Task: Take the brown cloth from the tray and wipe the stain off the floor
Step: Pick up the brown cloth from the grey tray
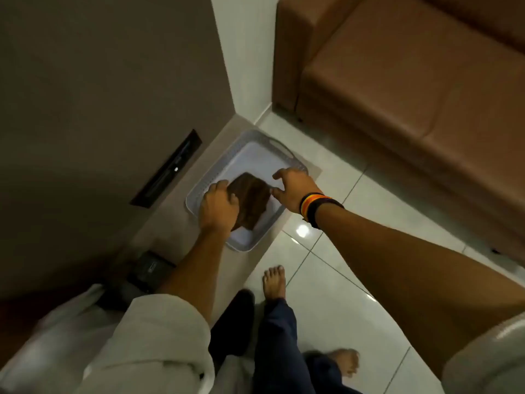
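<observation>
the left hand (218, 207) lies curled over the near-left edge of the brown cloth (251, 201), fingers bent onto it; whether they have pinched the fabric cannot be told. the right hand (292, 190) hovers spread, holding nothing, its fingertips just at the cloth's far-right edge. the sofa (412, 95) stands well apart across the tiled floor (326, 294), where no stain shows clearly. the tray (255, 140) sits on a low ledge (167, 223) by the wall, its near corner jutting past the ledge's edge. the cloth lies folded in the tray's near half. a hurried one-sided pull could drag the light tray off that edge, or let the cloth unfold and slip.
</observation>
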A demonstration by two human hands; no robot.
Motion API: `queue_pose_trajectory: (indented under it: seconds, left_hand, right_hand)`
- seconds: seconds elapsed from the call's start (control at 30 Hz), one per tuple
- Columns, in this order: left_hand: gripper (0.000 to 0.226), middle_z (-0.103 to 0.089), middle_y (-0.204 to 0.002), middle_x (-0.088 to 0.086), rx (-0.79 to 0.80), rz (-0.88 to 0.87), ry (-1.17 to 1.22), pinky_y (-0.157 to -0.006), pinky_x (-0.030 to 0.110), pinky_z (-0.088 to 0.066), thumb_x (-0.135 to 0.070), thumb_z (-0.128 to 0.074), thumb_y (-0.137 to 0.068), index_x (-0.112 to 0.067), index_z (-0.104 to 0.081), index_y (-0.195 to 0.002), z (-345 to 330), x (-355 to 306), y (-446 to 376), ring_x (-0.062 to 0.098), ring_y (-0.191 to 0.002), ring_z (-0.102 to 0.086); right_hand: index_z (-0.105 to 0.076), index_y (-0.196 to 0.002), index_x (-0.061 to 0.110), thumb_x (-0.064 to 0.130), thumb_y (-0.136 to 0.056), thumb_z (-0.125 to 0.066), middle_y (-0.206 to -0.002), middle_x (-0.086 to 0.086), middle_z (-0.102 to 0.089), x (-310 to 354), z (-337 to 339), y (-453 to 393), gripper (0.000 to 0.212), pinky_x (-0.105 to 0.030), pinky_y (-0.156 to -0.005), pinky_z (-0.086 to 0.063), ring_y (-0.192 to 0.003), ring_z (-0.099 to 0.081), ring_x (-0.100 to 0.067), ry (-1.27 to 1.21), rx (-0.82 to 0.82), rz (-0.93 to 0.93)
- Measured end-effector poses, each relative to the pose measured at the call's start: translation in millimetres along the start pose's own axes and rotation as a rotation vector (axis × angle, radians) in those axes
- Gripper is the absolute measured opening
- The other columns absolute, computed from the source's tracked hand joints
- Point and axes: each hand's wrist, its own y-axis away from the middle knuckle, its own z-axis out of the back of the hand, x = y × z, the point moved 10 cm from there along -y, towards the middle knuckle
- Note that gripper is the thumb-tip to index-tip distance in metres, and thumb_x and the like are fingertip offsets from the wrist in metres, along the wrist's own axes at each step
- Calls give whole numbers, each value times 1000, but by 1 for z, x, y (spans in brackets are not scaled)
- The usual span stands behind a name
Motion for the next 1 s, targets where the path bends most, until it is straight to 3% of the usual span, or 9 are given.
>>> queue_pose_trajectory:
  seconds: [0.13, 0.33, 0.47, 0.6, 0.73, 0.83, 0.93, 1.0]
  left_hand:
    - [44, -61, -141, 20, 110, 198, 9, -104, 50, -54, -23, -58, -102, -6, -57, -142, -44, 59, -24, 40, -129, -60]
    - [56, -61, -142, 21, 146, 276, -16, -105, 56, -52, -33, -68, -96, -5, -53, -142, -95, 96, -59, 42, -130, -59]
    - [73, -53, -147, 23, 72, 301, -198, -108, 56, -48, -47, -73, -90, -2, -50, -143, -109, 102, -72, 44, -135, -51]
    - [61, -61, -136, 20, 4, 292, -192, -102, 53, -52, -46, -77, -86, -4, -62, -129, -111, 104, -85, 40, -126, -58]
    - [28, -75, -100, 12, -11, 267, 36, -72, 38, -57, -30, -75, -82, -9, -72, -99, -107, 93, -88, 31, -94, -72]
    - [16, -71, -92, 5, 46, 276, 318, -72, 28, -51, -21, -76, -85, -13, -66, -95, -106, 73, -75, 23, -84, -68]
    - [11, -62, -80, -8, 44, 161, 414, -55, 5, -46, -15, -72, -92, -16, -61, -94, -92, 40, -54, 1, -70, -61]
    - [13, -62, -81, -9, 24, 70, 459, -54, 4, -47, -13, -69, -94, -20, -61, -88, -83, 15, -38, -7, -68, -61]
  right_hand:
    - [-60, -133, 6, 29, -101, -60, -133, -20, -66, 3, -53, -46, 39, -48, -105, -52, -122, -62, -39, -67, 104, -118]
    - [-47, -143, 6, 31, -101, -60, -141, -21, -58, -13, -112, -112, 50, -46, -106, -49, -129, -56, -41, -111, 126, -218]
    - [-44, -145, 6, 28, -99, -63, -144, -21, -54, -30, -135, -138, 54, -51, -110, -47, -136, -47, -41, -85, 45, -242]
    - [-58, -131, 5, 20, -94, -69, -130, -20, -62, -34, -136, -153, 41, -52, -102, -53, -125, -54, -42, -53, -75, -236]
    - [-71, -105, 8, 18, -84, -70, -112, -19, -71, -36, -132, -150, 24, -48, -90, -61, -108, -66, -40, -276, -85, -274]
    - [-70, -97, 12, 31, -76, -76, -110, -18, -72, -36, -123, -132, 29, -42, -83, -60, -100, -67, -37, -496, -86, -283]
    - [-60, -87, 15, 32, -83, -76, -102, -14, -72, -46, -104, -101, 24, -39, -79, -57, -91, -66, -32, -766, -117, -268]
    - [-56, -84, 16, 29, -86, -74, -94, -11, -71, -65, -86, -74, 21, -40, -79, -58, -89, -68, -31, -920, -174, -266]
